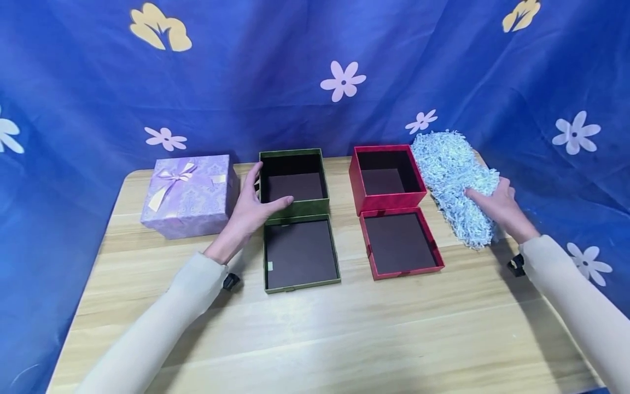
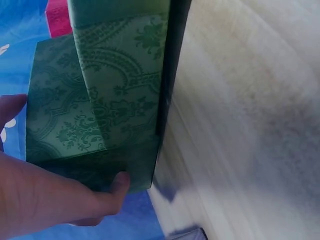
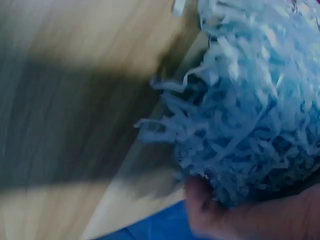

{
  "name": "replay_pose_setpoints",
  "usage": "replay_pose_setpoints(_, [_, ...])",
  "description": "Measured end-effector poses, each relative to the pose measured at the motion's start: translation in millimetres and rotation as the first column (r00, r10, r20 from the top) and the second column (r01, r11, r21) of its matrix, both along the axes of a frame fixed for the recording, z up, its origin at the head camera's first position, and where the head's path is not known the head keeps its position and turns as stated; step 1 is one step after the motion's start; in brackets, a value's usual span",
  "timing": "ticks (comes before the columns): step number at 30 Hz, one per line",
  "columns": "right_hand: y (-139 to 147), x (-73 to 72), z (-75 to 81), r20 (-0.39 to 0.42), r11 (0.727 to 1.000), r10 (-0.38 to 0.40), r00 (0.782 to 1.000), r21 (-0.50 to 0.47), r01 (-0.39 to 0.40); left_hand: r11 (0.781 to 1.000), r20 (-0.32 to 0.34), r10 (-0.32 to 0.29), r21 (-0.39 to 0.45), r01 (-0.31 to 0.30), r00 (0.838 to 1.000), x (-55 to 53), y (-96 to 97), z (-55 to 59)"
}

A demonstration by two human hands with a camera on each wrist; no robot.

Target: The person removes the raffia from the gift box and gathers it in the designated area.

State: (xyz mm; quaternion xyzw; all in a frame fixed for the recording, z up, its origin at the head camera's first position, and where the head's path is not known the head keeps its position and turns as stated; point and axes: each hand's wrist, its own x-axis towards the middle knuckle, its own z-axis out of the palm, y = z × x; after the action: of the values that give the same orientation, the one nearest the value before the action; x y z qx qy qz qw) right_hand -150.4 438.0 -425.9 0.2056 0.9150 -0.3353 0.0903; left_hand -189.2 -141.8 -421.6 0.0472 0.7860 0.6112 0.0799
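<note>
My left hand (image 1: 248, 208) holds a green box (image 1: 304, 208) at its left side, the thumb over the near rim and the fingers along the left wall. The box's patterned green side (image 2: 125, 70) fills the middle of the left wrist view. At the right, my right hand (image 1: 503, 207) grips the near end of a heap of light blue shredded paper (image 1: 445, 158). Thumb and fingers sink into the strands, and loose strips (image 3: 165, 127) stick out beside the right hand (image 3: 250, 215). Part of that hand is hidden by the paper.
The green lid (image 1: 301, 254) lies inside up before its box. A red box (image 1: 387, 194) stands uncovered right of centre, its lid (image 1: 402, 241) in front. A lilac gift box (image 1: 189, 197) with a ribbon bow is at left. Blue floral cloth (image 1: 275, 82) hangs behind the wooden table (image 1: 315, 339).
</note>
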Motion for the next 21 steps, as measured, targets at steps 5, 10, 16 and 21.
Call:
replay_pose_setpoints(5, [-4.0, 5.1, 0.4, -0.061, 0.998, 0.005, 0.998, 0.055, -0.001, 1.000, -0.019, -0.003, 0.016, 0.003, 1.000, 3.7, -1.2, 3.9])
replay_pose_setpoints(10, [-10.1, 9.7, 0.7, -0.154, 0.999, 0.016, 0.988, 0.033, -0.011, 0.999, -0.075, 0.009, 0.032, -0.007, 0.997, 6.6, -5.6, 9.5])
replay_pose_setpoints(16, [-18.3, 19.3, 4.9, -0.226, 0.999, 0.021, 0.974, 0.046, -0.011, 0.999, -0.111, 0.019, 0.042, -0.015, 0.994, 8.4, -10.2, 13.4])
replay_pose_setpoints(21, [-25.6, 31.2, 11.5, -0.282, 0.998, 0.009, 0.959, 0.064, 0.009, 0.997, -0.110, 0.014, 0.071, -0.006, 0.994, 11.0, -14.1, 18.4])
